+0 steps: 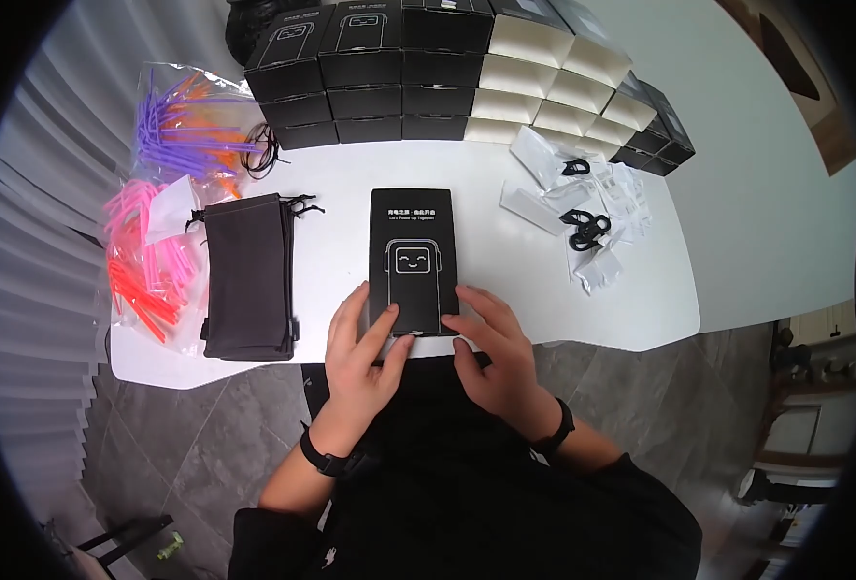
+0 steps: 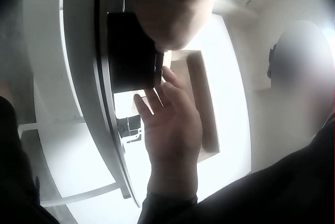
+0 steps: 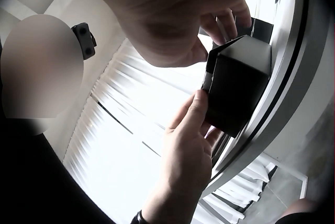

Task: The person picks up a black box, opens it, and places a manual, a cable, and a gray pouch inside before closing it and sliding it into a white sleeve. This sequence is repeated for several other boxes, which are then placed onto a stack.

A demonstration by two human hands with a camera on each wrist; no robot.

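Note:
A black box with a white smiling-face drawing lies flat near the table's front edge, lettering at its far end. My left hand holds its near left corner: the index fingertip is on the top, the thumb at the near end, other fingers along the left side. In the right wrist view, the left thumb reaches the lid's edge. My right hand is at the near right corner, fingertips touching the top edge and right side, its thumb just off the near end. The left wrist view shows its fingers fairly straight.
Stacked black boxes line the back, some showing white insides. Dark drawstring pouches lie at left, beside bags of purple and orange sticks and pink and red ones. Coiled black cables and clear wrappers lie right.

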